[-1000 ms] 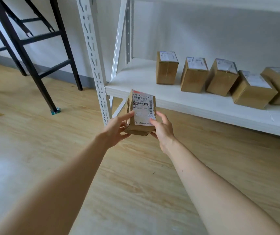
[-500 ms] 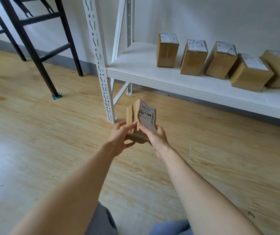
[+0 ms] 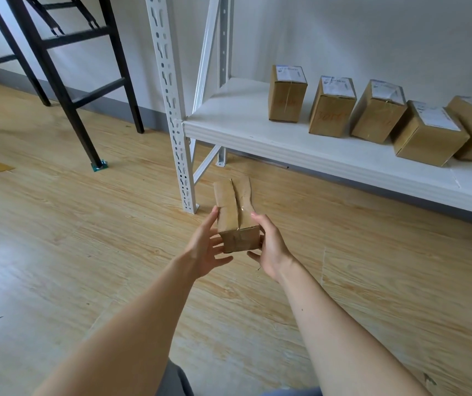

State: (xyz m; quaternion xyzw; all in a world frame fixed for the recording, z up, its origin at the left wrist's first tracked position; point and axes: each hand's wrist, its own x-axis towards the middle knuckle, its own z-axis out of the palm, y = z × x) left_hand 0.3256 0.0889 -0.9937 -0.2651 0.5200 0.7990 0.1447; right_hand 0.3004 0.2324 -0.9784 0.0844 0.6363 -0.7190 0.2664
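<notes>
Turned over since earlier frame: small brown cardboard box (image 3: pixel 236 212), label face out of sight, split taped seam uppermost. Left hand (image 3: pixel 204 250): fingers near straight, pressing box's left side. Right hand (image 3: pixel 272 252): thumb and curled fingers gripping right side. Box held above pale wooden floor (image 3: pixel 86 252), near white perforated rack post (image 3: pixel 171 110). Beyond: white low shelf (image 3: pixel 243 135) bearing five labelled cardboard boxes (image 3: pixel 332 112).

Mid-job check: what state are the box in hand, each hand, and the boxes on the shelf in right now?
held box: closed, seam side up, label out of sight, carried between both hands.
left hand: fingers straight, pressed to its left side.
right hand: fingers curled round its right side.
shelf boxes: five, closed, labels up, standing on the white shelf.
</notes>
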